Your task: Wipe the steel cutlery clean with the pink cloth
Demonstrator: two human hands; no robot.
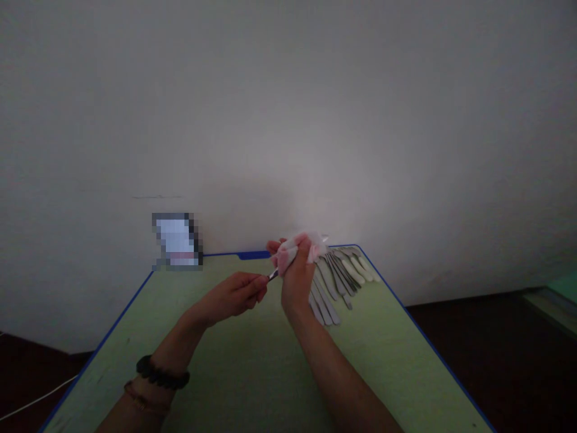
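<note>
My left hand [238,293] pinches the near end of a shiny metal piece of cutlery [273,275], held above the table. Its far part runs into a thin white and pink cloth [294,246], so I cannot tell which kind of utensil it is. Bunched in my right hand [298,279], the cloth wraps around the utensil. Beside and partly behind my right wrist, several metal utensils [331,282] lie fanned out on the table; some have pale cream handles [354,270]. Their far ends are partly hidden by the cloth and hand.
The light green table [234,373] has a blue edge [439,355] and stands against a grey-white wall [288,120]. A pixelated upright device with a bright screen [177,240] is at the back left corner. A white cable [40,398] runs at lower left.
</note>
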